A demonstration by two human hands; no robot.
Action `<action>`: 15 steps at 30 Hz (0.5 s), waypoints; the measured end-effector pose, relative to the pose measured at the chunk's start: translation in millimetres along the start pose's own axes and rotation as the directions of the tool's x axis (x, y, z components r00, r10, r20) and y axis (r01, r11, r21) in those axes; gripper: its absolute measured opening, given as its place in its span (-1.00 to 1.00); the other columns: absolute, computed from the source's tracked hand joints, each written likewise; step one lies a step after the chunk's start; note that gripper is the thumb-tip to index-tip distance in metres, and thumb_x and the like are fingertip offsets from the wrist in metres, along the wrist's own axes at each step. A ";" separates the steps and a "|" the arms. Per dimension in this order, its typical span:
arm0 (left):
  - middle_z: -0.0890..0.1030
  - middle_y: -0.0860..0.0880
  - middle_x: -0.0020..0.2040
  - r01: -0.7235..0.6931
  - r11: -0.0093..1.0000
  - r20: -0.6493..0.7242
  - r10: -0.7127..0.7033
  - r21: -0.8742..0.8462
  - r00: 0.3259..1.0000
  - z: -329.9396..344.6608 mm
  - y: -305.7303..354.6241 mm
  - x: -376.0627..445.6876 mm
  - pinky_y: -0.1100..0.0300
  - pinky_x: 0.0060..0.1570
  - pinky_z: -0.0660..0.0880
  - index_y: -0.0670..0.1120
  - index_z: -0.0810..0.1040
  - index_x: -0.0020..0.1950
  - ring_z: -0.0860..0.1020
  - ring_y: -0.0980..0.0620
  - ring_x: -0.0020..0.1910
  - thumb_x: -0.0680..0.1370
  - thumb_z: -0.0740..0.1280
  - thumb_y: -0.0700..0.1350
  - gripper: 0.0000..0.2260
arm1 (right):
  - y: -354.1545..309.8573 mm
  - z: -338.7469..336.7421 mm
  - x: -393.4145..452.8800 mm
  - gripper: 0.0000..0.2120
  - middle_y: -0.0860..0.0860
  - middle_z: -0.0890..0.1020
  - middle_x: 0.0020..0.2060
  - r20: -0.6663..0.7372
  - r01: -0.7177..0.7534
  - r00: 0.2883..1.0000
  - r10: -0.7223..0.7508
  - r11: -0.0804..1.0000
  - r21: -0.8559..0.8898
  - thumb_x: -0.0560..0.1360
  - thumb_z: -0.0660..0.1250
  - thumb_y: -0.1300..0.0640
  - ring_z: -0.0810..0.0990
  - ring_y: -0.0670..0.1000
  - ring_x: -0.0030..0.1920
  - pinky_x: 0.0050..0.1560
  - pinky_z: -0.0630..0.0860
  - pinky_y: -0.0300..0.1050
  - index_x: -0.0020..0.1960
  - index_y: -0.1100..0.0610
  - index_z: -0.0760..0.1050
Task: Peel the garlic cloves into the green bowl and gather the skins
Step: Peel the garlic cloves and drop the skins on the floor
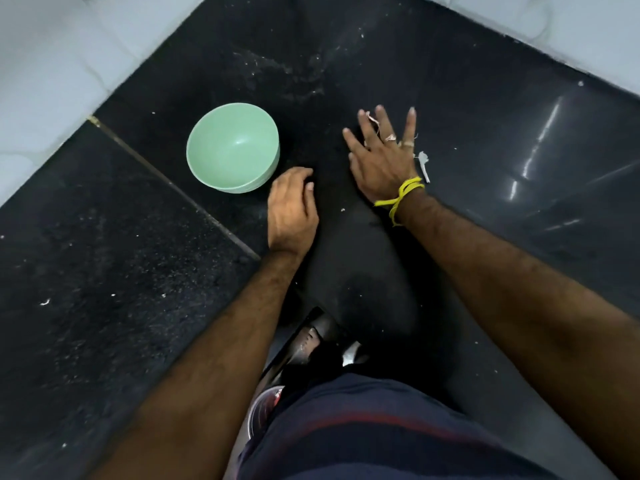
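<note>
The green bowl (232, 147) stands on the black stone counter (104, 271), and nothing shows inside it. My left hand (292, 209) lies just right of the bowl with its fingers curled downward on the counter; whether it holds anything is hidden. My right hand (381, 157) lies flat on the counter with its fingers spread. Thin bits of garlic skin (373, 120) stick to its fingers. A larger white skin piece (424, 165) lies on the counter beside my right wrist, which wears a yellow thread (401, 197).
White tiled walls (52, 64) border the counter at the left and at the far right. Small white flecks are scattered over the stone. A seam (173, 185) runs diagonally across the counter left of the bowl. Below the counter edge are dark objects and a round container (263, 407).
</note>
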State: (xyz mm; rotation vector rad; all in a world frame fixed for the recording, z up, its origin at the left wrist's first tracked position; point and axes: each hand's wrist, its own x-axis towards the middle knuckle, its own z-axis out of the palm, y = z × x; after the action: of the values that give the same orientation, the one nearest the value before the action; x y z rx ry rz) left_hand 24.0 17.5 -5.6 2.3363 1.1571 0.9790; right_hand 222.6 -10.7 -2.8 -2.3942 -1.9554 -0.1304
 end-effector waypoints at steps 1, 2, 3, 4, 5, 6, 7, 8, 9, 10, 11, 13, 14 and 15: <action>0.63 -0.17 0.15 0.006 1.000 0.002 -0.006 0.003 1.000 0.2 -0.2 -0.2 0.02 0.31 0.43 -0.24 0.59 0.19 0.56 -0.14 0.16 0.62 0.28 -0.27 -0.82 | 0.1 -2.1 1.5 -0.51 0.14 0.22 0.55 0.010 -0.005 1.000 0.005 1.000 0.005 0.63 0.00 -0.06 0.08 0.27 0.57 0.39 -0.18 0.55 0.51 0.02 0.31; 0.63 -0.17 0.15 0.017 1.000 0.006 -0.017 0.006 1.000 0.6 -0.7 -0.5 -0.01 0.30 0.44 -0.23 0.59 0.19 0.56 -0.14 0.17 0.62 0.28 -0.26 -0.81 | -1.0 -4.5 1.3 -0.52 0.14 0.24 0.55 0.003 0.006 1.000 -0.006 1.000 0.005 0.63 0.00 -0.05 0.10 0.26 0.56 0.40 -0.17 0.54 0.51 0.03 0.31; 0.62 -0.16 0.16 0.026 1.000 0.017 -0.027 0.011 0.999 1.7 -0.6 -0.5 -0.04 0.29 0.45 -0.22 0.59 0.20 0.56 -0.15 0.17 0.63 0.27 -0.24 -0.81 | -2.0 -6.7 -0.5 -0.53 0.15 0.29 0.52 -0.030 0.017 0.999 -0.017 1.000 0.005 0.64 0.02 -0.04 0.15 0.25 0.55 0.42 -0.13 0.52 0.50 0.05 0.33; 0.62 -0.15 0.17 0.031 0.999 0.030 -0.032 0.017 0.999 3.0 0.2 -0.7 -0.06 0.27 0.46 -0.21 0.59 0.20 0.56 -0.15 0.17 0.63 0.26 -0.22 -0.80 | -4.4 -8.9 -4.3 -0.55 0.14 0.37 0.48 -0.094 0.015 0.995 -0.013 1.000 0.026 0.64 0.05 -0.03 0.23 0.23 0.53 0.45 -0.05 0.49 0.46 0.08 0.38; 0.62 -0.14 0.17 0.032 0.999 0.042 -0.033 0.021 0.999 4.1 1.3 -0.9 -0.07 0.26 0.46 -0.20 0.59 0.21 0.57 -0.15 0.17 0.64 0.25 -0.20 -0.80 | -6.7 -11.1 -9.8 -0.59 0.14 0.47 0.41 -0.192 -0.012 0.981 0.029 0.996 0.086 0.64 0.10 -0.01 0.35 0.20 0.47 0.47 0.07 0.43 0.39 0.12 0.46; 0.62 -0.14 0.17 0.035 0.999 0.049 -0.036 0.017 0.998 5.4 2.2 -1.5 -0.08 0.26 0.46 -0.20 0.59 0.21 0.56 -0.15 0.17 0.64 0.25 -0.19 -0.79 | -7.5 -13.6 -17.3 -0.64 0.12 0.56 0.31 -0.316 -0.059 0.942 0.117 0.981 0.187 0.62 0.16 0.03 0.46 0.18 0.38 0.45 0.21 0.33 0.30 0.15 0.54; 0.62 -0.14 0.17 0.042 0.999 0.050 -0.042 0.009 0.998 6.5 3.7 -3.1 -0.07 0.26 0.46 -0.19 0.59 0.21 0.56 -0.15 0.18 0.64 0.24 -0.19 -0.79 | -5.4 -16.5 -26.8 -0.70 0.11 0.63 0.20 -0.408 -0.119 0.879 0.248 0.942 0.314 0.59 0.21 0.09 0.55 0.17 0.27 0.39 0.34 0.21 0.21 0.17 0.60; 0.62 -0.14 0.17 0.047 0.999 0.050 -0.048 0.006 0.998 7.3 5.0 -5.2 -0.06 0.25 0.46 -0.19 0.58 0.21 0.56 -0.15 0.18 0.64 0.24 -0.18 -0.79 | -2.4 -21.5 -37.8 -0.73 0.10 0.67 0.12 -0.427 -0.197 0.812 0.397 0.876 0.440 0.55 0.24 0.15 0.59 0.17 0.19 0.30 0.43 0.09 0.14 0.18 0.63; 0.62 -0.14 0.17 0.049 0.999 0.050 -0.049 0.008 0.998 7.9 6.2 -7.0 -0.06 0.24 0.46 -0.19 0.58 0.21 0.56 -0.15 0.17 0.64 0.24 -0.18 -0.79 | 0.8 -27.0 -48.3 -0.74 0.08 0.68 0.07 -0.366 -0.304 0.760 0.538 0.791 0.531 0.51 0.24 0.21 0.59 0.17 0.15 0.22 0.44 -0.01 0.11 0.17 0.64; 0.62 -0.14 0.17 0.048 0.999 0.053 -0.049 0.015 0.997 8.3 6.7 -7.4 -0.06 0.23 0.46 -0.19 0.58 0.21 0.56 -0.15 0.16 0.64 0.24 -0.18 -0.79 | 3.2 -31.1 -55.6 -0.72 0.07 0.67 0.06 -0.278 -0.411 0.724 0.631 0.719 0.561 0.48 0.23 0.25 0.56 0.17 0.14 0.16 0.43 -0.06 0.10 0.16 0.64; 0.62 -0.14 0.17 0.048 0.999 0.063 -0.050 0.025 0.997 8.3 7.5 -7.1 -0.06 0.22 0.45 -0.18 0.58 0.20 0.56 -0.16 0.16 0.64 0.24 -0.18 -0.79 | 5.5 -35.2 -59.6 -0.71 0.07 0.67 0.05 -0.212 -0.480 0.723 0.657 0.699 0.530 0.47 0.22 0.28 0.54 0.18 0.14 0.12 0.42 -0.06 0.10 0.15 0.63; 0.61 -0.14 0.18 0.042 0.997 0.099 -0.047 0.058 0.994 7.7 10.1 -5.4 -0.07 0.21 0.43 -0.17 0.58 0.21 0.54 -0.16 0.17 0.63 0.23 -0.17 -0.79 | 11.6 -39.4 -56.3 -0.73 0.12 0.65 0.07 -0.138 -0.457 0.820 0.556 0.779 0.429 0.49 0.24 0.26 0.52 0.22 0.14 0.09 0.43 0.01 0.13 0.17 0.62; 0.61 -0.14 0.19 0.030 0.996 0.120 -0.039 0.079 0.992 7.0 12.0 -4.9 -0.07 0.21 0.41 -0.16 0.58 0.21 0.53 -0.16 0.18 0.63 0.23 -0.17 -0.78 | 13.8 -41.3 -51.3 -0.74 0.14 0.64 0.09 -0.101 -0.391 0.881 0.462 0.832 0.394 0.51 0.26 0.23 0.52 0.24 0.14 0.09 0.43 0.03 0.14 0.18 0.61; 0.60 -0.14 0.19 0.018 0.995 0.139 -0.031 0.098 0.990 6.6 13.8 -4.5 -0.06 0.21 0.40 -0.16 0.58 0.22 0.53 -0.16 0.19 0.64 0.23 -0.17 -0.78 | 15.2 -42.9 -44.7 -0.75 0.15 0.62 0.10 -0.053 -0.328 0.927 0.370 0.873 0.360 0.52 0.28 0.20 0.50 0.25 0.15 0.10 0.44 0.06 0.16 0.19 0.60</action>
State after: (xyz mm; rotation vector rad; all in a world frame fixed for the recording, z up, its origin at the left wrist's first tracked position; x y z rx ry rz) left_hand 34.4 5.5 -4.1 2.4165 1.1982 0.7524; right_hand 227.2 -61.3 35.9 -2.3838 -1.3289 0.0767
